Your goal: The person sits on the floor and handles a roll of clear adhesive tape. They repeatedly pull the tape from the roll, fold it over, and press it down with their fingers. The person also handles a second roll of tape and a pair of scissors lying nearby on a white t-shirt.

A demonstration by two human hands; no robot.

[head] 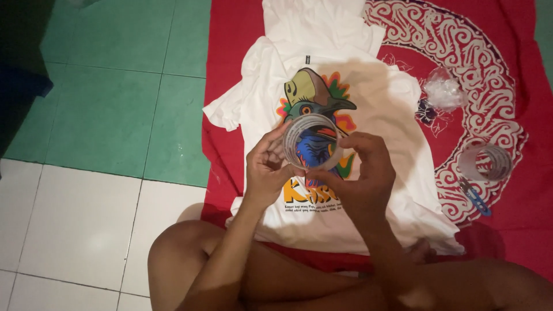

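Observation:
Both my hands hold a clear ring-shaped roll of tape above a white T-shirt with a colourful bird print. My left hand grips the roll's left side. My right hand pinches its lower right edge with the fingers closed. The shirt lies flat on a red patterned cloth. My bare knees show at the bottom of the view.
A second clear tape roll and a small blue-handled cutter lie on the cloth at right. A crumpled clear plastic bag sits above them. More white garments lie beyond the shirt. Green and white floor tiles spread left.

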